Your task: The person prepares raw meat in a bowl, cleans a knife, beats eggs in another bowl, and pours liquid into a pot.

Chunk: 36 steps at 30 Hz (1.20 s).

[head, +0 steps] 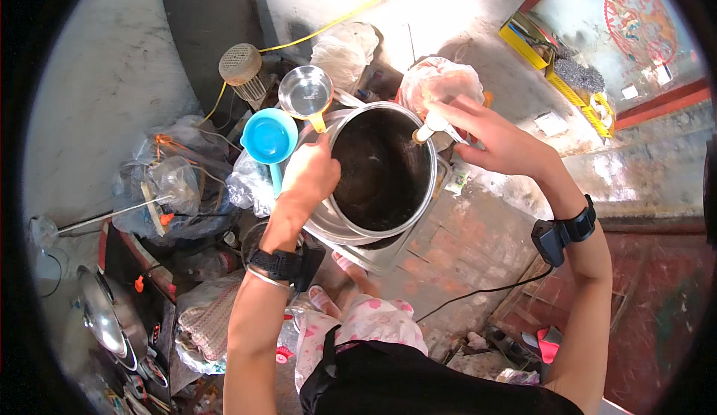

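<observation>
A deep round metal pot [384, 168] with a dark inside stands before me, wet-looking at its bottom. My left hand [311, 169] is at its left rim, closed on the orange handle of a metal ladle or small pan [306, 92]. Just left of that hand is a light blue plastic dipper [269, 136]; its handle runs down beside my wrist, and whether I hold it too is unclear. My right hand [486, 135] is over the right rim, its fingers around a white tap or valve fitting [428, 126] with a brass-coloured end; how firmly it grips cannot be told.
A motor [242, 70] with a yellow cable stands behind the dippers. Plastic bags [345, 51] lie behind the pot, and a bagged heap [173, 185] lies left. Yellow baskets [580, 98] with steel wool are at upper right. A metal lid [102, 317] is at lower left.
</observation>
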{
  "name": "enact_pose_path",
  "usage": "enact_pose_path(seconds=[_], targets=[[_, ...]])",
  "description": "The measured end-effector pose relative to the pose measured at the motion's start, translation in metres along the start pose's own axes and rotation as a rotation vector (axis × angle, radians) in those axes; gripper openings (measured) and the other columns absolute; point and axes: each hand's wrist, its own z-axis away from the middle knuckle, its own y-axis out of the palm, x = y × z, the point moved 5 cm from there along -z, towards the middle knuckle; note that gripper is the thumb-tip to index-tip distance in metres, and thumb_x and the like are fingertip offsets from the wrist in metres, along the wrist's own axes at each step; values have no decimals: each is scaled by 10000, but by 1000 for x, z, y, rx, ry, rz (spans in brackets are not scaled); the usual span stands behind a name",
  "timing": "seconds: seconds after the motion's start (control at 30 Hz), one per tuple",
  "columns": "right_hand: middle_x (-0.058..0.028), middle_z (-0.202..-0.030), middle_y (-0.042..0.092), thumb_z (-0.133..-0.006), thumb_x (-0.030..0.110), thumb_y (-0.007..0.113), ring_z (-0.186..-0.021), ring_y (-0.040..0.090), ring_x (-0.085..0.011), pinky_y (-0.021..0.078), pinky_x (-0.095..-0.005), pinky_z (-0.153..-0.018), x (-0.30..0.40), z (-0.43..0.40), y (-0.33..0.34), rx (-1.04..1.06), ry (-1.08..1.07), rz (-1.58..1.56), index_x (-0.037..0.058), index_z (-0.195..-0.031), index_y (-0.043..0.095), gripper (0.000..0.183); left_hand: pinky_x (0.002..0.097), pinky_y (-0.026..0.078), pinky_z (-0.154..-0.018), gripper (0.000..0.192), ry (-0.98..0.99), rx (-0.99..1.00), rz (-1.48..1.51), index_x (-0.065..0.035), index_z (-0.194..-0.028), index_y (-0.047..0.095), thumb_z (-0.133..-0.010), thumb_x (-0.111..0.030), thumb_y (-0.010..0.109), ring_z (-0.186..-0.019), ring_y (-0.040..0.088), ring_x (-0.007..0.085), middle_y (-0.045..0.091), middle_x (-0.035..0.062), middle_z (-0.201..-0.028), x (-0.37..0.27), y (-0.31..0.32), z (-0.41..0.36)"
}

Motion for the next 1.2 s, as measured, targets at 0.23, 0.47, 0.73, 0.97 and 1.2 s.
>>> enact_pose_path(seconds=[0.23,0.47,0.73,0.97,1.2], targets=[[-100,-1121,436,-663,-33,669,-797,511,-237,444,-339,-734,12,-3,-10,217,49,-34,169,-1367,363,794,484,476,-694,314,59,9,-222,38,-1039,465,-734,-39,481,-736,585,442,593,282,-754,-16,-6,2],[-104,-1174,540,-591,103,742,-1070,517,-319,453,-377,-851,12,-11,-19,162,-171,279,129,-1265,480,724,435,504,-691,260,-8,75,200,62,-927,565,-717,-69,484,-726,610,409,596,295,-771,8,21,8],[-26,-716,634,-592,503,670,-714,615,-190,448,-312,-614,29,-41,5,-120,-183,736,152,-766,685,393,347,526,-455,123,-500,423,993,34,-808,577,-720,-50,557,-568,593,193,573,77,-687,42,103,57],[-66,-793,639,-611,479,700,-832,605,-234,469,-352,-675,44,-31,3,-361,-196,687,136,-822,664,404,287,429,-426,119,-498,331,990,28,-779,580,-712,-64,544,-555,532,148,520,33,-623,93,102,149],[-97,-863,640,-775,262,670,-744,601,-204,468,-309,-672,41,31,34,-613,252,71,61,-1113,557,409,307,460,-559,184,-488,-209,656,48,-850,586,-704,-46,526,-618,561,144,600,51,-694,192,-24,272]])
